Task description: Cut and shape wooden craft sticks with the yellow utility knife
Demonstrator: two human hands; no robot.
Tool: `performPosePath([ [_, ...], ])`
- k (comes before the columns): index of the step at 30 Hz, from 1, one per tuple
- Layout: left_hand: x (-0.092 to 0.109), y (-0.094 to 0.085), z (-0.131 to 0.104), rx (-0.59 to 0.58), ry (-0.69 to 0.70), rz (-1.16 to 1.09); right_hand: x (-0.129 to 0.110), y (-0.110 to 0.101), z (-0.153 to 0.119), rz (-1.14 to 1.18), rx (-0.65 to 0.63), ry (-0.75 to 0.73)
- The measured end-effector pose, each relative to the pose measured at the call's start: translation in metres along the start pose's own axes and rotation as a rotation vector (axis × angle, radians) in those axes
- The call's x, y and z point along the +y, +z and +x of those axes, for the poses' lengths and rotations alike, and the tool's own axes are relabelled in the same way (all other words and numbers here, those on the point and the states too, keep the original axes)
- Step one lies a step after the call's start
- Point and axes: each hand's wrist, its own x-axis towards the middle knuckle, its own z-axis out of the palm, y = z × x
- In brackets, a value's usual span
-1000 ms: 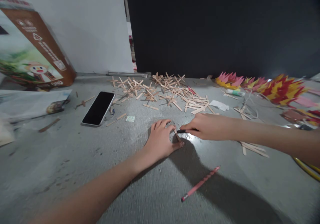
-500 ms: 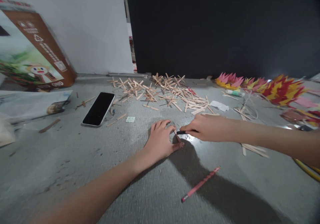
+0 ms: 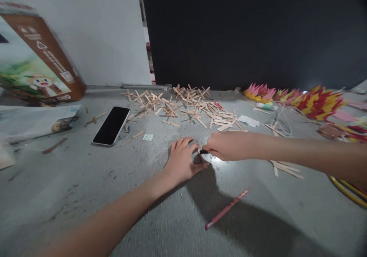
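My left hand (image 3: 180, 158) rests on the grey table, its thumb and fingertips pinching a short wooden craft stick (image 3: 201, 157) at both ends. In my right hand (image 3: 222, 145) is a small black tool (image 3: 203, 152), its end touching or just over the middle of the stick. Fingers hide most of the tool, so its kind cannot be made out. Below the hands lies a pink pencil (image 3: 226, 210) with its eraser end toward me.
Behind the hands is a pile of craft sticks (image 3: 189, 102), several joined in crosses. A phone (image 3: 111, 125) lies left, near a brown printed box (image 3: 61, 64). More loose sticks (image 3: 286, 168) lie under my right forearm. Pink, yellow and red paper shapes (image 3: 318, 102) stand at back right.
My right hand has moved slightly left with the black tool, closer to my left hand. My left hand keeps its hold on the stick. The whole view has shifted a little.
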Motion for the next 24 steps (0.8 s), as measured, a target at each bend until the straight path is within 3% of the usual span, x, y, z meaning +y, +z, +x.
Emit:
performPosePath([
  [3, 0.0, 0.001, 0.001, 0.01, -0.007, 0.002, 0.005, -0.01, 0.007, 0.109, -0.15, 0.048],
  [7, 0.001, 0.001, 0.001, 0.015, -0.025, 0.015, 0.009, -0.02, 0.009, 0.438, -0.326, 0.221],
  [11, 0.002, 0.001, 0.002, 0.013, -0.036, 0.036, 0.01, -0.027, 0.006, 0.57, -0.365, 0.302],
  [14, 0.001, 0.003, 0.002, 0.026, -0.027, 0.044, 0.01, -0.031, -0.002, 0.56, -0.266, 0.308],
  [18, -0.001, 0.005, 0.002, 0.035, -0.027, 0.03, 0.009, -0.024, -0.02, 0.491, 0.01, 0.312],
  [21, 0.0, 0.005, 0.002, 0.043, -0.046, -0.002, 0.005, 0.001, -0.032, 0.53, 0.205, 0.346],
  [24, 0.003, 0.004, 0.002, 0.08, -0.078, -0.067, 0.0, 0.037, -0.038, 0.602, 0.482, 0.348],
])
